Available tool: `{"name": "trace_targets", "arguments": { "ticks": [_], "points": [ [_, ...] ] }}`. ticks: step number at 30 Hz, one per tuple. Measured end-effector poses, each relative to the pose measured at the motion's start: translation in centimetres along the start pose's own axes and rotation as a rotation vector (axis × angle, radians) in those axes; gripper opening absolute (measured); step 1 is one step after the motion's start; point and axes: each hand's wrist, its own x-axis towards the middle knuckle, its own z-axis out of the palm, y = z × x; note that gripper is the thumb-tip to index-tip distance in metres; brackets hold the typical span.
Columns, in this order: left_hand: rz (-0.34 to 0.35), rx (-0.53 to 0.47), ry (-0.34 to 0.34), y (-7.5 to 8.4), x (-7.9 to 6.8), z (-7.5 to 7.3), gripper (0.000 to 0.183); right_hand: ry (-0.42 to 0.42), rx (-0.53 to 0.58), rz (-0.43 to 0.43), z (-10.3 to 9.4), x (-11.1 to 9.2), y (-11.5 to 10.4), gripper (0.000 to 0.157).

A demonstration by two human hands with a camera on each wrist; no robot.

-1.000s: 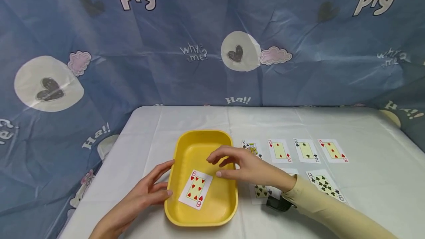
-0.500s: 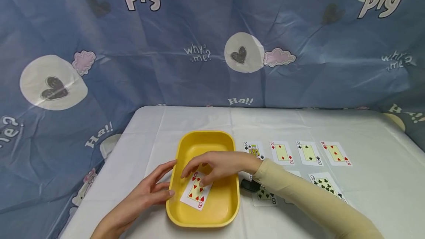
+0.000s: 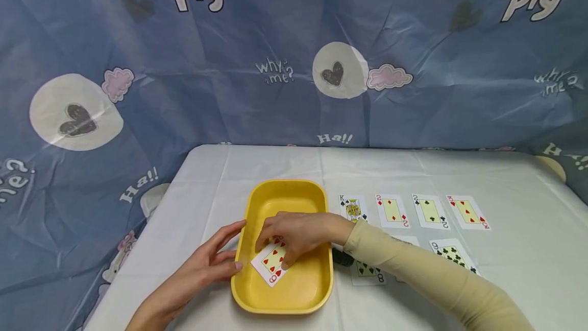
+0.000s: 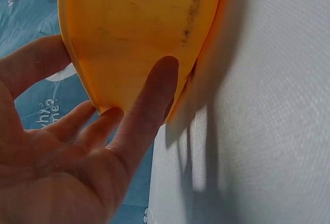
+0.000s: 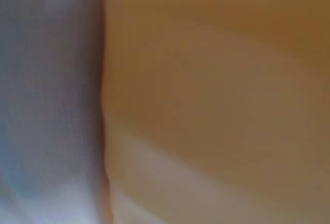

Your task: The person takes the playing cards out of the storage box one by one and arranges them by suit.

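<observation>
In the head view, a yellow tray [image 3: 294,298] stands on the white-covered table with a six of hearts playing card [image 3: 271,262] face up inside. My right hand [image 3: 296,231] reaches into the tray and pinches this card, thumb at its right edge and curled fingers over its far end, hiding part of it. My left hand [image 3: 202,269] touches the tray's left side with extended fingers. The left wrist view has its thumb and fingertips against the outer wall of the tray [image 4: 134,33]. Up close in the right wrist view, the tray wall [image 5: 216,95] is blurred.
Right of the tray, a back row holds a king of spades [image 3: 352,209], two of diamonds [image 3: 392,211], two of clubs [image 3: 430,212] and three of hearts [image 3: 468,212]. Nearer lie an eight [image 3: 367,273] and a nine of clubs [image 3: 451,252]; the right forearm covers part of this row.
My right hand has moved left and down into the tray and taken hold of the six of hearts, which has turned slightly. The left hand has stayed at the tray's side.
</observation>
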Motion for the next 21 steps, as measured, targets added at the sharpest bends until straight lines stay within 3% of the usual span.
{"name": "trace_targets", "arguments": {
  "ticks": [3,7,13,16,21],
  "points": [
    [0.006,0.002,-0.006,0.01,-0.05,-0.01,0.071,0.016,0.005,0.059,-0.04,-0.08,-0.13,0.058],
    [-0.007,-0.001,0.003,0.06,0.02,0.00,0.071,0.016,0.022,0.075,-0.12,-0.21,-0.07,0.060],
    [-0.009,0.000,0.017,0.13,0.00,0.18,0.070,0.035,0.065,0.104,-0.32,-0.45,0.10,0.046],
    [-0.007,0.000,0.020,0.15,-0.01,0.20,0.070,0.104,0.094,0.155,-0.33,-0.50,0.16,0.040],
    [-0.012,0.001,0.025,0.17,-0.04,0.19,0.070,0.294,0.145,0.243,-0.33,-0.57,0.30,0.039]
  ]
}}
